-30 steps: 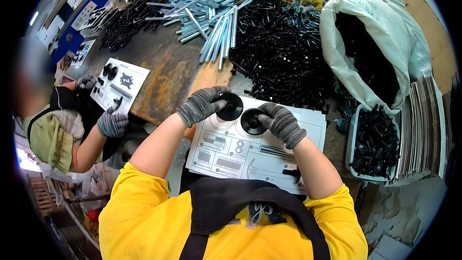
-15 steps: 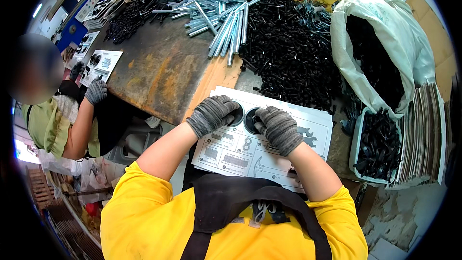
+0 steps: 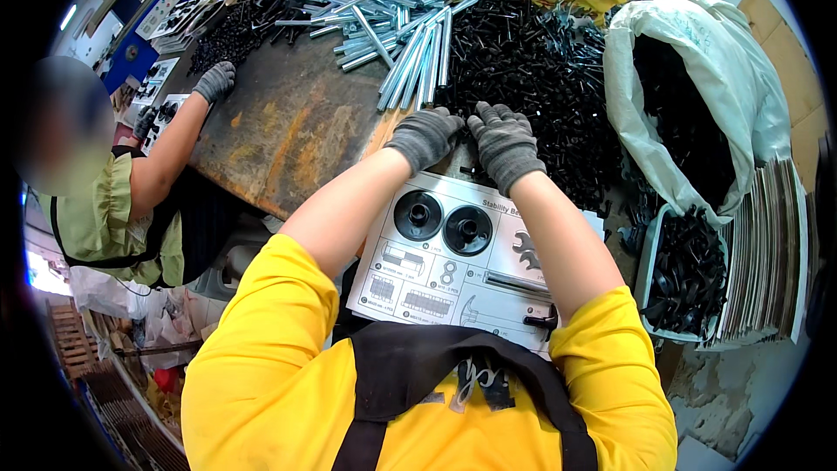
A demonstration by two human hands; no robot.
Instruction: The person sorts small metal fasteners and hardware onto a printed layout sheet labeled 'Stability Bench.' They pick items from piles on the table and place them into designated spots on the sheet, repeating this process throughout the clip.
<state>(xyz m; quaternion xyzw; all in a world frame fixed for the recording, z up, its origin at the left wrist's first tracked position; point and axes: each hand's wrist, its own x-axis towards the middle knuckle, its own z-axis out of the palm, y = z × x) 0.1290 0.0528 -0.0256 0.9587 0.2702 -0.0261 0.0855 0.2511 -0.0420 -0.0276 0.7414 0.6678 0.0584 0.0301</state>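
Both my hands wear grey knit gloves and reach past the top of a printed sheet (image 3: pixel 410 284) to the near edge of a heap of small black bolt-like parts (image 3: pixel 532 61). My left hand (image 3: pixel 425 138) has its fingers bent loosely at the heap's left corner, nothing visible in it. Just beside it, my right hand (image 3: pixel 507 147) lies palm down, fingers stretched onto the parts. Two black discs with raised hubs, a left disc (image 3: pixel 417 216) and a right disc (image 3: pixel 468 231), rest on the sheet. A thin metal rod (image 3: pixel 514 283) and a small black part (image 3: pixel 542 319) lie there too.
Silver metal tubes (image 3: pixel 410 61) are piled beyond my left hand. To the right stand a white sack (image 3: pixel 632 96) of black parts, a filled bin (image 3: pixel 689 271) and stacked cardboard (image 3: pixel 763 253). A co-worker's gloved hand (image 3: pixel 215 81) reaches over the table at left.
Both my hands have left the two discs and moved forward to the black heap, leaving the discs on the sheet. The co-worker's nearer hand has moved farther across the table.
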